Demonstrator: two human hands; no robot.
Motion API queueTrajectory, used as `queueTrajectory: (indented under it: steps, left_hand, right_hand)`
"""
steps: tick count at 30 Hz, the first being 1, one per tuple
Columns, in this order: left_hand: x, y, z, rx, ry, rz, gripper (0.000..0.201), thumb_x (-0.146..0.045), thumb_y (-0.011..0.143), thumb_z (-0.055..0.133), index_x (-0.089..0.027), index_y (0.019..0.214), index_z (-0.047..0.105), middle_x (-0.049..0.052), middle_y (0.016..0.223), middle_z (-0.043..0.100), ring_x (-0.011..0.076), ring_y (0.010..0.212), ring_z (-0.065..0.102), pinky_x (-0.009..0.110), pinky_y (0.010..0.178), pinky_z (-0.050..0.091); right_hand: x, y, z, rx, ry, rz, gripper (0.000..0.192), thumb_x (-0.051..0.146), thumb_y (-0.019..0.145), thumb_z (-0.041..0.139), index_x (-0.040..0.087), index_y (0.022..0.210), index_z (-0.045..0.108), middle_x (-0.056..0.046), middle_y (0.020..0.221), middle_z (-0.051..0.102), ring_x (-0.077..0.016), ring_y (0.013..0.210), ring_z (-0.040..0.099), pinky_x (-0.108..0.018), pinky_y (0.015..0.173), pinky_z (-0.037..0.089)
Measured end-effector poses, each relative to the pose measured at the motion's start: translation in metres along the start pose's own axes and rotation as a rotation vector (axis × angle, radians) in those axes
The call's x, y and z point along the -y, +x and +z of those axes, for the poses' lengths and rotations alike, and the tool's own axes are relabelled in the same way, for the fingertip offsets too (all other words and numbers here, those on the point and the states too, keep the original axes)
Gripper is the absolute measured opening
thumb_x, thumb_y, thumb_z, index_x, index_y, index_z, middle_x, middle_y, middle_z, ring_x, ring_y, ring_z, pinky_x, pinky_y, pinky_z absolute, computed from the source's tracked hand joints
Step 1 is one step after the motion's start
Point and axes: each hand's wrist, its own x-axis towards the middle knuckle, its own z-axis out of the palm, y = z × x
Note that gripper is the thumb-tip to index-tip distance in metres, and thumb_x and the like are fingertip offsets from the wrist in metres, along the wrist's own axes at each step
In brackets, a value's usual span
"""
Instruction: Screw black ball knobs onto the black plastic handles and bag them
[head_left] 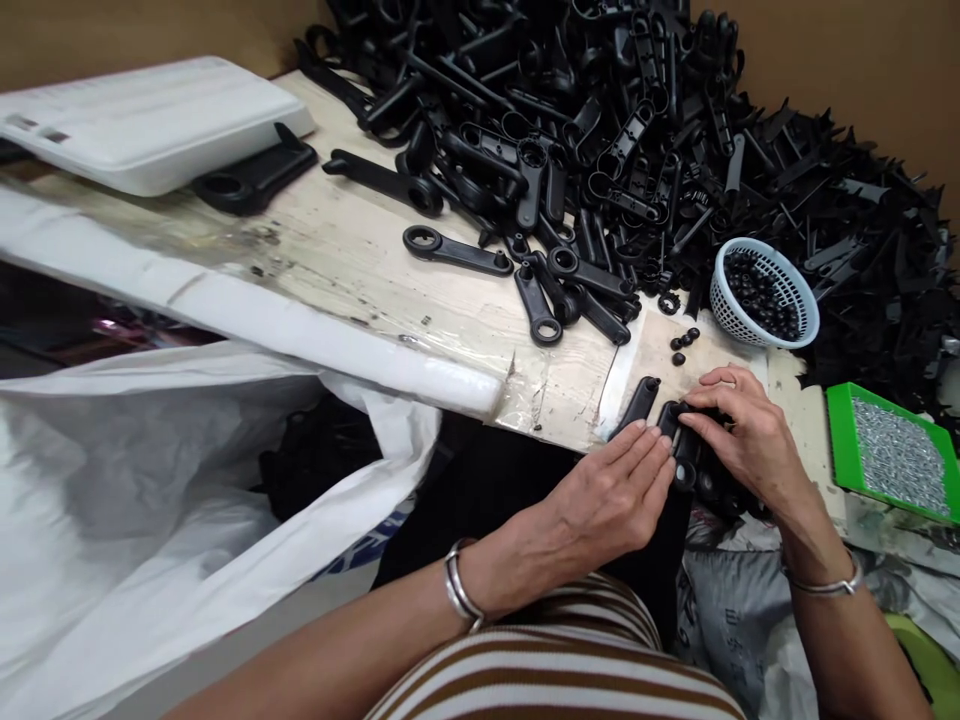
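Two hands, left hand (611,495), right hand (742,440), gripping black handle (686,445)

Single head view, looking forward-down, close over workbench (337,250) near edge.

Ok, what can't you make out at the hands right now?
Head view only:
- Black handle parts: mostly covered by the left hand and right hand; how they join is hidden.
- Green tray: contents too small to identify.
- White basket: the small black pieces inside blur together.
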Motion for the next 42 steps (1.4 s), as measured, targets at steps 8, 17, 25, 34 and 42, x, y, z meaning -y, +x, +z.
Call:
queueTrajectory:
  steps: [8, 17, 25, 34, 42]
  left_hand:
    - [0.0, -0.001, -0.004, 0.047, 0.011, 0.036, 0.023, -0.003, 0.089, 0.052, -0.001, 0.107, 0.066, 0.019, 0.113, 0.072, 0.0271, 0.109, 0.069, 0.043, 0.101, 0.054]
    - [0.003, -0.003, -0.008, 0.088, -0.011, 0.049, 0.025, -0.005, 0.091, 0.052, -0.003, 0.113, 0.063, 0.018, 0.119, 0.07, 0.0266, 0.115, 0.066, 0.043, 0.107, 0.05]
    - [0.015, -0.013, -0.013, 0.059, -0.012, -0.028, 0.026, -0.01, 0.091, 0.056, -0.004, 0.116, 0.063, 0.016, 0.123, 0.069, 0.0286, 0.12, 0.063, 0.045, 0.104, 0.052]
    - [0.02, -0.011, -0.015, 0.08, 0.05, -0.046, 0.027, -0.004, 0.092, 0.048, -0.003, 0.112, 0.064, 0.018, 0.118, 0.07, 0.0261, 0.113, 0.067, 0.041, 0.103, 0.053]
    - [0.015, -0.011, -0.019, 0.077, 0.072, -0.051, 0.027, -0.002, 0.091, 0.046, -0.003, 0.108, 0.066, 0.017, 0.114, 0.072, 0.0239, 0.109, 0.069, 0.038, 0.101, 0.052]
  right_hand:
    - [-0.011, 0.031, -0.022, 0.052, -0.108, 0.143, 0.017, 0.028, 0.092, 0.058, 0.024, 0.101, 0.072, -0.006, 0.099, 0.073, -0.0226, 0.093, 0.068, -0.039, 0.085, 0.053]
    - [-0.017, 0.061, 0.005, 0.3, -0.456, 0.224, 0.015, 0.032, 0.089, 0.062, 0.019, 0.092, 0.071, -0.008, 0.086, 0.074, -0.025, 0.076, 0.067, -0.034, 0.062, 0.041]
    - [-0.027, 0.039, -0.017, 0.042, 0.359, 0.36, 0.017, 0.028, 0.079, 0.072, 0.021, 0.095, 0.071, -0.003, 0.092, 0.073, -0.0172, 0.08, 0.067, -0.032, 0.075, 0.054]
    - [-0.019, 0.024, -0.017, -0.007, 0.33, 0.236, 0.02, 0.026, 0.081, 0.073, 0.023, 0.101, 0.069, -0.002, 0.094, 0.069, -0.0163, 0.085, 0.063, -0.035, 0.085, 0.052]
    - [0.003, 0.032, -0.022, 0.103, 0.223, 0.152, 0.018, 0.024, 0.089, 0.064, 0.023, 0.106, 0.069, -0.003, 0.104, 0.072, -0.0163, 0.094, 0.066, -0.032, 0.088, 0.053]
